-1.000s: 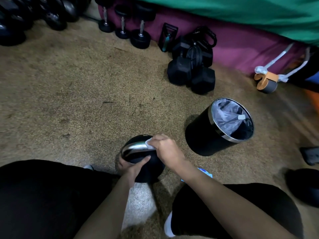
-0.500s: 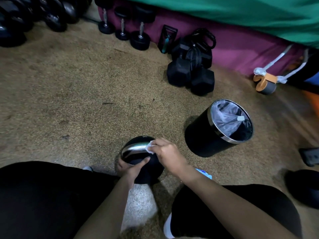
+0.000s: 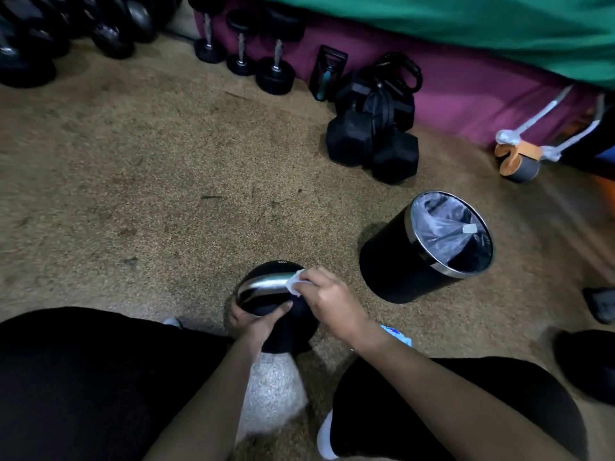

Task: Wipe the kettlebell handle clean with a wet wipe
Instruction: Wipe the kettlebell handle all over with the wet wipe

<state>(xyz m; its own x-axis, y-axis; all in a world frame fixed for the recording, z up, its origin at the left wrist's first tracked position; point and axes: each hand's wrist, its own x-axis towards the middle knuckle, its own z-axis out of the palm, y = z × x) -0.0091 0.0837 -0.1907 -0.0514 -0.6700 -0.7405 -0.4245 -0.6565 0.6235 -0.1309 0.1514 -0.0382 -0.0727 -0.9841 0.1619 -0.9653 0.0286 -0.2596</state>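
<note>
Black kettlebell [image 3: 293,331] on carpet, shiny handle [image 3: 266,285], white wet wipe [image 3: 295,283] against it

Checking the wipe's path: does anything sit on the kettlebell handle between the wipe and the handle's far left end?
Nothing visible lies on it. The right hand holds the wet wipe on the right end of the kettlebell handle; the left hand grips the kettlebell body below the handle.

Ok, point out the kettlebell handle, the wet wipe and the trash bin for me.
kettlebell handle [image 3: 264,284]: head view, bare shiny middle of the bar.
wet wipe [image 3: 295,283]: head view, white fold against the bar.
trash bin [image 3: 389,264]: head view, black outer wall.
</note>
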